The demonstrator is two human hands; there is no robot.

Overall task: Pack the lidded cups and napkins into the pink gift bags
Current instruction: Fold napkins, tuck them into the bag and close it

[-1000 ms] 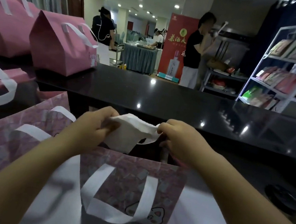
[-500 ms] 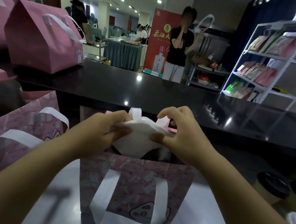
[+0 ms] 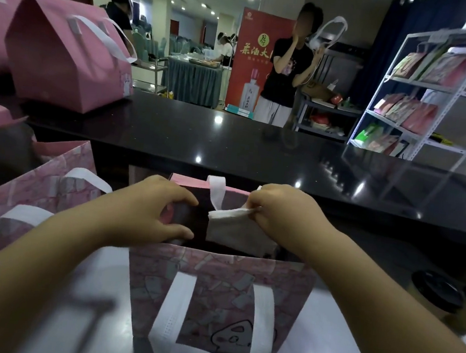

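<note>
An open pink gift bag with white handles stands on the grey table right in front of me. My right hand pinches a folded white napkin that hangs down into the bag's mouth. My left hand sits at the bag's left side with thumb and fingers curled over the left wall, holding it apart. The bag's inside is dark and I cannot see a cup in it. Two black-lidded cups stand at the right edge.
Another pink patterned bag stands to my left. Closed pink gift boxes sit on the black counter beyond. A person stands behind the counter, and a white shelf rack is at the right.
My left hand has let go of the napkin and moved to the bag's left wall. My right hand has lowered the napkin into the bag's opening.
</note>
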